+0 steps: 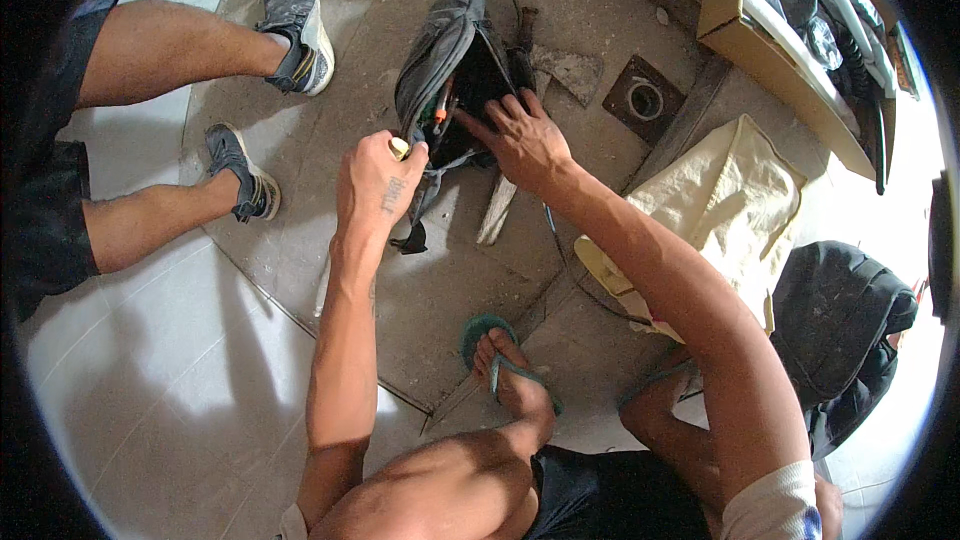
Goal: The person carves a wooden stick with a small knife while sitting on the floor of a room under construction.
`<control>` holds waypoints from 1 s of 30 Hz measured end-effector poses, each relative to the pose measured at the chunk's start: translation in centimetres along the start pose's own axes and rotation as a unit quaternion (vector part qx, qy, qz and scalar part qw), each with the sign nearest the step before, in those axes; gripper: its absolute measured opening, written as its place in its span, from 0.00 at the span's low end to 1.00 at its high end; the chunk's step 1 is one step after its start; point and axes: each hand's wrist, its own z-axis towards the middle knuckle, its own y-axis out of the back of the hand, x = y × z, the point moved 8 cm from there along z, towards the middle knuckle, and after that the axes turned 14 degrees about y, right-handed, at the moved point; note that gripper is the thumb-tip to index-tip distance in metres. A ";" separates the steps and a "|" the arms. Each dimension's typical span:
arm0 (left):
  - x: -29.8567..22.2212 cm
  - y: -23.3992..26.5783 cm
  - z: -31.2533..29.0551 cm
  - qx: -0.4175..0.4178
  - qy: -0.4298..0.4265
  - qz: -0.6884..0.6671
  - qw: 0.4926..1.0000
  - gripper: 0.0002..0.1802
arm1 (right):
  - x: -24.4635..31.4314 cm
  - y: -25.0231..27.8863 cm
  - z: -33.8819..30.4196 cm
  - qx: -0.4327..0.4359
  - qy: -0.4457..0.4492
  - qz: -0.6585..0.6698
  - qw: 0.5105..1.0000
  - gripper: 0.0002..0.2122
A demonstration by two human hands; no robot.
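A dark grey zipped bag (440, 50) lies on the dusty floor in front of me with its mouth gaping. My left hand (378, 180) is closed at the bag's near left edge, around a thing with a pale yellow end (400, 148); the rest of it is hidden in the fist. Across the opening, my right hand (525, 140) rests with fingers spread on the bag's right side, the index finger reaching over the dark interior. Between the hands, a tool with an orange part (440, 115) shows inside the bag. Other contents are in shadow.
A flat light strip (496, 210) lies beneath my right wrist. To the right are a square floor drain (644, 100), a cream cloth sack (715, 190), a black backpack (840, 310) and a filled cardboard box (725, 0). Another person's shoes (300, 35) stand at left.
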 end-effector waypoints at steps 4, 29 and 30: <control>0.6 0.6 0.9 -0.025 -0.023 -0.010 0.999 0.22 | -0.2 0.2 0.2 0.005 -0.003 0.008 1.000 0.32; 2.7 3.9 2.0 -0.140 0.029 -0.049 0.988 0.25 | 1.9 7.3 2.8 -0.177 -0.006 0.036 0.984 0.10; 2.1 4.2 2.4 -0.134 0.032 -0.022 0.990 0.25 | 2.6 7.6 4.0 -0.165 0.001 0.046 0.985 0.10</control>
